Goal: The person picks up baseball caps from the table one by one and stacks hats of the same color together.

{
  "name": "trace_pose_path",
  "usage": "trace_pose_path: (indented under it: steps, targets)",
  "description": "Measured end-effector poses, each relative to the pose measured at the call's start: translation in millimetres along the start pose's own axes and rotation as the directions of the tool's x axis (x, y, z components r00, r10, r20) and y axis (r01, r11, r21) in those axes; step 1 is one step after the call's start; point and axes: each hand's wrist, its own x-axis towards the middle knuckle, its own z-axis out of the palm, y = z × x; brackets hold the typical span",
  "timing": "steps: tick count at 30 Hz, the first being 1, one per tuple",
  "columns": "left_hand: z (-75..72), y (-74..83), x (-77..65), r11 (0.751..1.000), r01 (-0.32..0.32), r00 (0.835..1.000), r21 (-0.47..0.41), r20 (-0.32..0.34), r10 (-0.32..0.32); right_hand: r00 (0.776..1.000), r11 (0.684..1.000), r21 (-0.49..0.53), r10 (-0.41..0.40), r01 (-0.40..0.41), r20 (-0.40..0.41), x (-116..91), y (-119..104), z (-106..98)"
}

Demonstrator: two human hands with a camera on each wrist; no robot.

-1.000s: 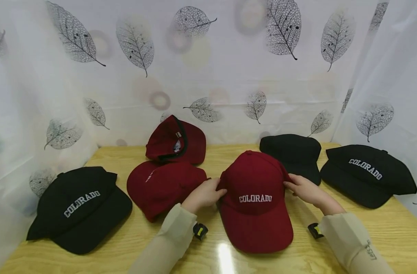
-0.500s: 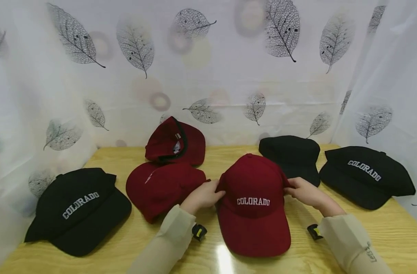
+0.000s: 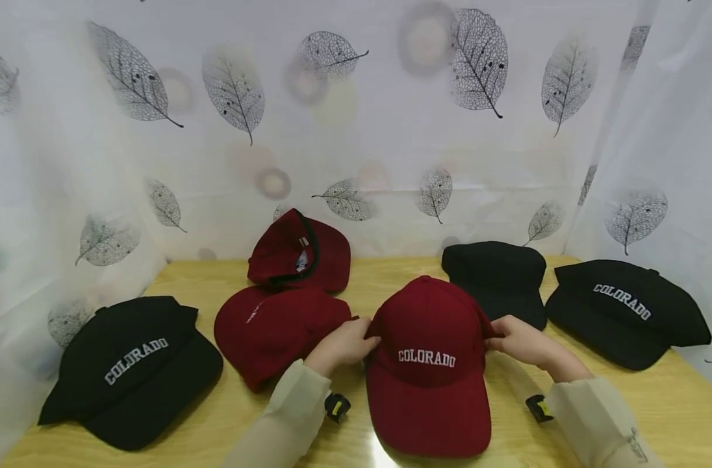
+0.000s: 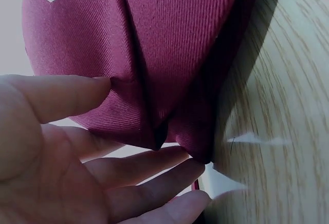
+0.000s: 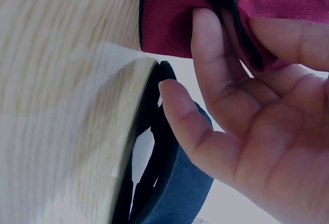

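Note:
A dark red baseball cap (image 3: 427,312) with white COLORADO lettering stands crown up on the wooden table, its brim toward me. My left hand (image 3: 341,344) pinches the side edge of the cap, thumb outside, as the left wrist view shows on the red fabric (image 4: 175,34). On the opposite side, my right hand (image 3: 525,341) holds the other edge between thumb and fingers. In the right wrist view the red fabric (image 5: 169,23) folds at that grip, while the lower fingers (image 5: 180,111) are off the fabric.
Left of my left hand lies a second red cap (image 3: 280,328), with an upturned red cap (image 3: 300,250) behind it. A black cap (image 3: 134,370) is at far left. Two more black caps, one at back right (image 3: 493,276) and one at far right (image 3: 627,312), lie beyond my right hand.
The red cap between my hands has slid slightly toward me and to the left, both hands keeping their hold. The head view has tilted up a little.

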Motion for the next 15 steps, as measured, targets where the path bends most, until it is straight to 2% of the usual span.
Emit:
trace_pose_path:
  steps: [7, 15]
  targets:
    - [3.1, 2.7, -4.6, 1.000, -0.007, 1.000, 0.000, -0.008, 0.007, 1.000, 1.000, 0.015, 0.011, -0.011, 0.012, -4.4, 1.5, 4.7]
    - [0.8, 1.1, -5.0, 1.000, 0.008, 0.999, 0.014, -0.035, -0.007, 0.999, 0.999, 0.048, -0.016, 0.014, 0.035, 0.5, 1.7, 2.7]
